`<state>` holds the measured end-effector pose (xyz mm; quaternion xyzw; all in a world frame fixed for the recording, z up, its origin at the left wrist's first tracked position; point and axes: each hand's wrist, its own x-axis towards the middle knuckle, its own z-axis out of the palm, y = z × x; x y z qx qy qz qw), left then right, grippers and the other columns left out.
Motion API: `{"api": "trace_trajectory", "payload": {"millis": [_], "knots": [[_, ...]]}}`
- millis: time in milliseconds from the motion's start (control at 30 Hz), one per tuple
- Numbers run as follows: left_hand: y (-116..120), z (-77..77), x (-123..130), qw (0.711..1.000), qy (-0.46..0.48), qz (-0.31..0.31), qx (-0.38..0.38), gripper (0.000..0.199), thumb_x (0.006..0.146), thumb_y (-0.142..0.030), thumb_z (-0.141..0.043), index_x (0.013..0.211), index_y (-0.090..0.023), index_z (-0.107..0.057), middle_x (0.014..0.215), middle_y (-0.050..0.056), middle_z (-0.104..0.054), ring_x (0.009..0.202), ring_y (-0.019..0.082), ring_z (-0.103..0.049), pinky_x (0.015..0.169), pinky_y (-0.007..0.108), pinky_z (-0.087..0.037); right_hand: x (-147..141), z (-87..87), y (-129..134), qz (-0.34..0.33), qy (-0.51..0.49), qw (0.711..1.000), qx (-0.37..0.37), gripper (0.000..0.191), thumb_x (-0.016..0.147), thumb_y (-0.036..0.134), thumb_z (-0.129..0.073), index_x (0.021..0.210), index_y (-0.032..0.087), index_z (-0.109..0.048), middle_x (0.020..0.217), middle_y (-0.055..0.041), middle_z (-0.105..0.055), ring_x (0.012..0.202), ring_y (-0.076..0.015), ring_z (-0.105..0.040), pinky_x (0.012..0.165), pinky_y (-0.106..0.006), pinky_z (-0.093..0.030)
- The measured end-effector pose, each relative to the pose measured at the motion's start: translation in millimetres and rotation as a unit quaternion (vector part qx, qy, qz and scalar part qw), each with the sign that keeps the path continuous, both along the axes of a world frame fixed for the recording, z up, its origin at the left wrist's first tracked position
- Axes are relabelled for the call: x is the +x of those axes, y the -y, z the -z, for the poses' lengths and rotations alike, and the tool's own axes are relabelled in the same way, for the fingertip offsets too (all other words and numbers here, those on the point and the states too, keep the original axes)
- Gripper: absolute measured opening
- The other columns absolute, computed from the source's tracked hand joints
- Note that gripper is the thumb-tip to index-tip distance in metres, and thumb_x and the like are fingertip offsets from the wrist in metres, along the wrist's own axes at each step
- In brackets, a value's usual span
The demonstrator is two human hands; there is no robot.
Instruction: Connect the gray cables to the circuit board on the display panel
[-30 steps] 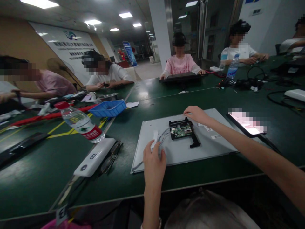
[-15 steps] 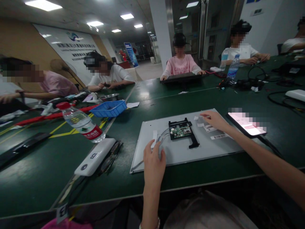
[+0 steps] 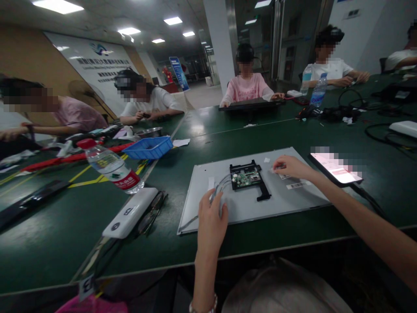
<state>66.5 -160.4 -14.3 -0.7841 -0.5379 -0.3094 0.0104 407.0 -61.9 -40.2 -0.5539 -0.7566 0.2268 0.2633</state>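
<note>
A light grey panel [image 3: 280,200] lies flat on the green table. On its middle sits a green circuit board [image 3: 246,178] in a black bracket [image 3: 263,191], with grey cables [image 3: 221,184] running out to the left. My left hand [image 3: 212,211] is over the panel's left part beside the cables, fingers apart and holding nothing visible. Over the panel's right part, my right hand [image 3: 289,168] has its fingertips pinched together; what they hold, if anything, is too small to name. Near it are a small white piece [image 3: 266,160] and a barcode label [image 3: 297,185].
Left of the panel are a white power bank [image 3: 132,213], glasses [image 3: 152,213], a water bottle [image 3: 112,167] and a blue tray [image 3: 149,148]. A lit phone [image 3: 337,168] lies to the right. Several people sit around the table.
My right hand has lowered slightly and its fingers have drawn together, away from the small white piece. My left hand has shifted very slightly, still with its fingers apart.
</note>
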Motion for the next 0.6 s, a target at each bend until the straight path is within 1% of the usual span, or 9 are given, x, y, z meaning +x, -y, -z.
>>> {"api": "trace_trajectory", "payload": {"millis": [167,233,333,433,600], "knots": [[0.5,-0.1,0.7,1.000,-0.003,0.012,0.000,0.031,0.087,-0.018,-0.050,0.117,-0.021,-0.054,0.128,0.011,-0.048,0.122,0.027,-0.044,0.103,0.050,-0.038,-1.5,-6.6,6.6,0.028,-0.034,0.999,-0.027,0.019,0.076,0.025,-0.059,0.093,0.019,-0.065,0.094,-0.0075,-0.067,0.082,-0.0195,-0.064,0.070,-0.033,-0.051],[0.4,-0.1,1.0,1.000,-0.010,0.014,-0.005,0.030,0.087,-0.018,-0.049,0.116,-0.020,-0.054,0.128,0.011,-0.047,0.122,0.028,-0.044,0.104,0.050,-0.038,-2.3,-8.5,8.7,0.035,-0.047,0.998,-0.023,0.021,0.075,0.023,-0.059,0.095,0.019,-0.064,0.092,-0.0073,-0.067,0.082,-0.0194,-0.064,0.071,-0.033,-0.052],[-0.8,0.1,0.4,1.000,-0.014,0.019,-0.011,0.029,0.087,-0.019,-0.049,0.116,-0.020,-0.054,0.129,0.011,-0.047,0.123,0.028,-0.043,0.104,0.049,-0.038,-4.3,-10.6,11.1,0.041,-0.053,0.998,-0.021,0.022,0.077,0.025,-0.059,0.097,0.020,-0.065,0.091,-0.0068,-0.067,0.082,-0.0197,-0.064,0.073,-0.034,-0.052],[-2.4,0.4,-1.0,1.000,-0.012,0.019,-0.017,0.030,0.087,-0.019,-0.049,0.116,-0.021,-0.055,0.129,0.011,-0.047,0.123,0.028,-0.044,0.103,0.050,-0.039,-6.8,-13.1,12.5,0.040,-0.038,0.998,-0.021,0.019,0.080,0.028,-0.057,0.094,0.021,-0.067,0.094,-0.0064,-0.068,0.083,-0.0198,-0.064,0.075,-0.035,-0.052],[-3.4,-0.4,-3.8,0.999,-0.014,0.013,-0.037,0.030,0.087,-0.019,-0.048,0.116,-0.021,-0.054,0.130,0.011,-0.046,0.124,0.028,-0.042,0.103,0.050,-0.040,-9.2,-14.5,11.8,0.039,-0.014,0.999,-0.012,0.017,0.080,0.028,-0.056,0.090,0.022,-0.069,0.092,-0.0059,-0.068,0.080,-0.0194,-0.063,0.074,-0.035,-0.051]]}}
